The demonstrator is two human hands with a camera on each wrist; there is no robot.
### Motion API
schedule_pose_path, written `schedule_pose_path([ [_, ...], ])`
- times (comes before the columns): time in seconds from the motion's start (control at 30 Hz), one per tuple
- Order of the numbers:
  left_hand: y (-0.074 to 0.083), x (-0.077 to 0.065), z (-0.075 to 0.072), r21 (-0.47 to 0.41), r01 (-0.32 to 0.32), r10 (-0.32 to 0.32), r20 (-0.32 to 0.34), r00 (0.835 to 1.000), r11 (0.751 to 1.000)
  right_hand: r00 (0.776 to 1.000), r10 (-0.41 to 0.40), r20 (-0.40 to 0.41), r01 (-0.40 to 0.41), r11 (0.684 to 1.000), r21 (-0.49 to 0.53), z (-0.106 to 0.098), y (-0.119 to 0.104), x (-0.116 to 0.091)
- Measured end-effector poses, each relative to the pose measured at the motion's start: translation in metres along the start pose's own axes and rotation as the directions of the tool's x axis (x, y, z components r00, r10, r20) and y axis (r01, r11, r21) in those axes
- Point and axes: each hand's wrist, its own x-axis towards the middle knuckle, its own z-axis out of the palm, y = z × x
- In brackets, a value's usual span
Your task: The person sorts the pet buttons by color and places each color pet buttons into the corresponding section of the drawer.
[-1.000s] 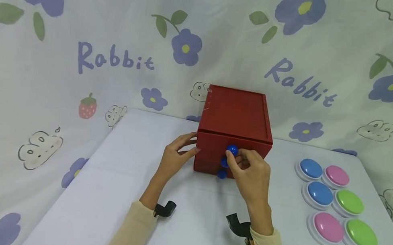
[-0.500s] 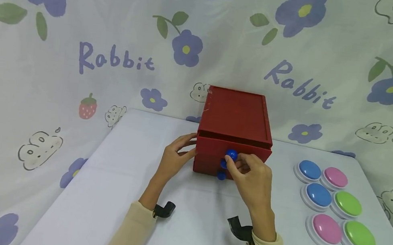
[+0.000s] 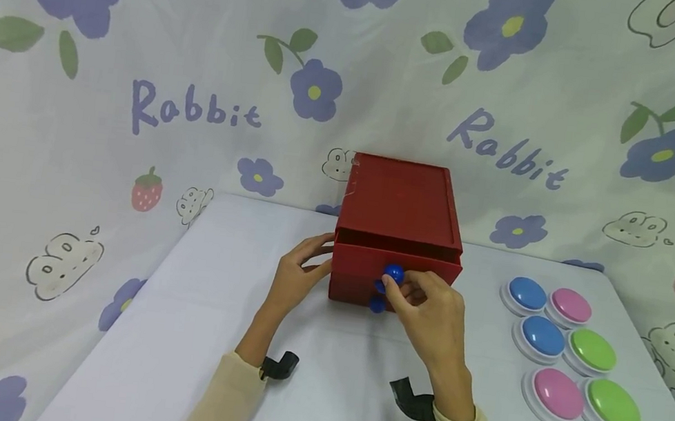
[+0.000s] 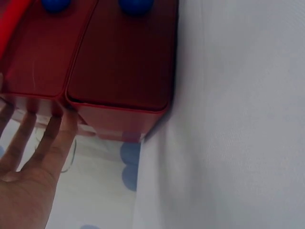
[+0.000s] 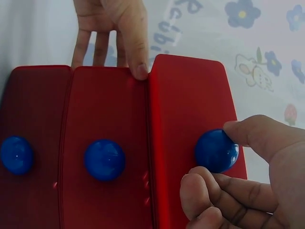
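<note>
A red three-drawer box stands on the table near the back, with a round blue knob on each drawer. Its top drawer juts out a little past the two below. My right hand pinches the top blue knob between thumb and fingers. Against the box's left side rests my left hand, its fingers extended along the wall, as the left wrist view shows. In the right wrist view the left thumb touches the edge of the middle drawer. The drawer's inside is hidden from every view.
Several round push buttons sit on the right of the table: blue, pink and green, each on a white base. A patterned cloth hangs behind the white table.
The top drawer has slid out toward me, opening a dark gap under the box's top edge. My right hand moved back with the knob; the left hand stayed at the side.
</note>
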Motion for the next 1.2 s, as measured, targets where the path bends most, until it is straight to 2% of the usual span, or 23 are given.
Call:
schedule_pose_path([
  [0.33,-0.0029,-0.0009,0.0005,-0.004,-0.021,0.021,-0.010,1.000,1.000,1.000,-0.009,0.004,0.009,1.000,-0.012,-0.0011,-0.0022,-0.0028],
  [1.2,-0.0019,0.0004,0.0001,-0.003,-0.021,0.021,-0.006,1.000,1.000,1.000,0.019,0.018,-0.019,1.000,0.002,-0.0063,-0.0089,-0.0094],
])
